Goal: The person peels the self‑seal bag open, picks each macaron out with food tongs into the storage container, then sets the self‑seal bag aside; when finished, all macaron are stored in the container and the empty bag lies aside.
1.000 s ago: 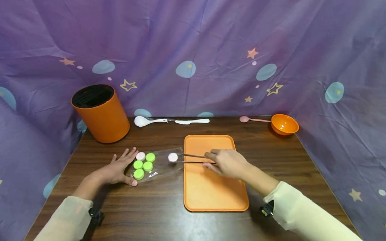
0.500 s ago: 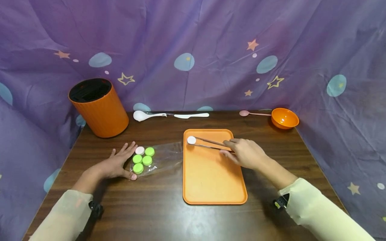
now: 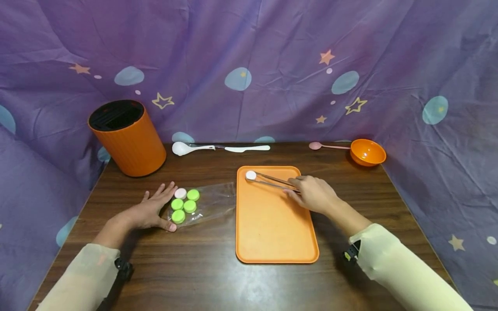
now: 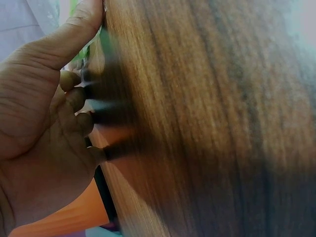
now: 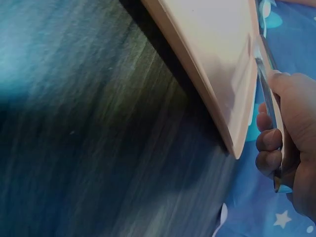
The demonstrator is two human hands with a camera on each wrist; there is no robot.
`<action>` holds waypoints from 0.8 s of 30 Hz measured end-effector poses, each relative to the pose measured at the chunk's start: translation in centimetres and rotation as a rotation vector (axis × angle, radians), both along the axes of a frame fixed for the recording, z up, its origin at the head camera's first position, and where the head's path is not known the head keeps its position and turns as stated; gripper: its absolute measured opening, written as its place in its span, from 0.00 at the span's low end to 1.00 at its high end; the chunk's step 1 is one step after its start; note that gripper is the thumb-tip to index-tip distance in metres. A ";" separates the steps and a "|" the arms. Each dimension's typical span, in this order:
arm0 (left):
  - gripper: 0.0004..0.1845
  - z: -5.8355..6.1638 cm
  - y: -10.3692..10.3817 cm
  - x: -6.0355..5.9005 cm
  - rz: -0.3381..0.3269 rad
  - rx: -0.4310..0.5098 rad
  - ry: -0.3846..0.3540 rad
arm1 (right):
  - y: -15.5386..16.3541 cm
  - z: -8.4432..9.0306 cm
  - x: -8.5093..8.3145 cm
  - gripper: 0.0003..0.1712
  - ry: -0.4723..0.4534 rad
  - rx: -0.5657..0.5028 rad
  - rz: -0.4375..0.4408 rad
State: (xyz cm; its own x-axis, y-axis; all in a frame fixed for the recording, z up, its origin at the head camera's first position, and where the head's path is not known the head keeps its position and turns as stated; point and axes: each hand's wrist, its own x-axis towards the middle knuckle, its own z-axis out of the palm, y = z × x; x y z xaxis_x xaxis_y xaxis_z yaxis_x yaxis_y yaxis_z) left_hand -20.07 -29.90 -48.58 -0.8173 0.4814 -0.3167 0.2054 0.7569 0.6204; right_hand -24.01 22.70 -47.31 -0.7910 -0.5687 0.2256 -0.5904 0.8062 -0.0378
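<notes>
My right hand (image 3: 316,193) grips metal tongs (image 3: 268,184) over the upper part of an orange tray (image 3: 276,233). A white round piece (image 3: 250,175), shaped like a macaron, sits between the tong tips near the tray's far left corner. In the right wrist view, the fingers curl round the tongs' handle (image 5: 269,98). My left hand (image 3: 149,212), fingers spread, lies at the left end of a clear plastic bag (image 3: 215,201). On the bag by its fingertips are several green macaron-like pieces (image 3: 190,206) and a pale pink one (image 3: 180,193).
An orange knife block (image 3: 130,140) stands at the back left. Along the back edge lie a white ladle (image 3: 182,148) and a white-handled knife (image 3: 247,149). A pink spoon (image 3: 316,146) and an orange bowl (image 3: 367,152) are at the back right.
The tongs have carried the white piece from above the bag rightward and away to the tray's far left corner. My left hand stays at the bag.
</notes>
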 end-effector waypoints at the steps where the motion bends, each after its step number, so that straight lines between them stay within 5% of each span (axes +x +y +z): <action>1: 0.75 -0.1 -0.1 -0.1 -0.004 0.006 0.004 | -0.1 -0.1 -0.1 0.19 0.000 0.003 -0.003; 10: 0.80 -3.2 -1.6 -1.5 -0.010 -0.026 0.059 | -0.4 -0.3 -0.4 0.17 0.010 0.016 -0.007; 24: 0.78 -2.2 -1.1 -0.8 -0.007 0.004 0.035 | -0.5 0.6 0.0 0.21 -0.018 -0.012 -0.024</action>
State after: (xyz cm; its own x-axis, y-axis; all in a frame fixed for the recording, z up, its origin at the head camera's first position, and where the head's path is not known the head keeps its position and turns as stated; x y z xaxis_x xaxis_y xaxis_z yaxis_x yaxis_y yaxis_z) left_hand -20.89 -31.05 -50.81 -0.8245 0.4886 -0.2856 0.2327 0.7527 0.6159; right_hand -24.02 22.17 -46.73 -0.8083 -0.5471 0.2178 -0.5703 0.8194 -0.0582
